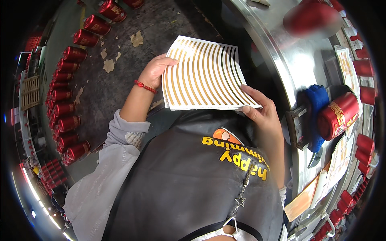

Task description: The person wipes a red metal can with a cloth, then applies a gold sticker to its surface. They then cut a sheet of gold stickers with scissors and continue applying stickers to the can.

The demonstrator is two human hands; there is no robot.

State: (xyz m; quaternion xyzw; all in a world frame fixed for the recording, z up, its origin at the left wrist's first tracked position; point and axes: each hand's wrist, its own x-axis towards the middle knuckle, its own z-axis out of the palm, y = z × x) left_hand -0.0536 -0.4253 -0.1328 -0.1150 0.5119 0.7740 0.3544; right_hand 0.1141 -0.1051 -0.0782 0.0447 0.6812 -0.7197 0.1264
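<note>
A white stack of sheets [205, 76] printed with curved gold stripes is held up in front of my apron. My left hand [156, 70], with a red bead bracelet at the wrist, pinches its left edge, thumb on top. At the lower right corner my right hand [259, 107] grips the stack between thumb and fingers. The sheets bend slightly, and several layers show along the near edge. To the right, a red metallic can [338, 116] with gold decoration lies on its side against a blue cloth [315, 116] on a metal holder [297, 126].
A dark, worn table [132, 52] lies beyond my left hand, with rows of red cans [66, 108] along its left side. A shiny metal bench [281, 52] runs down my right, bearing printed sheets [303, 199]. More red cans [364, 94] line the far right.
</note>
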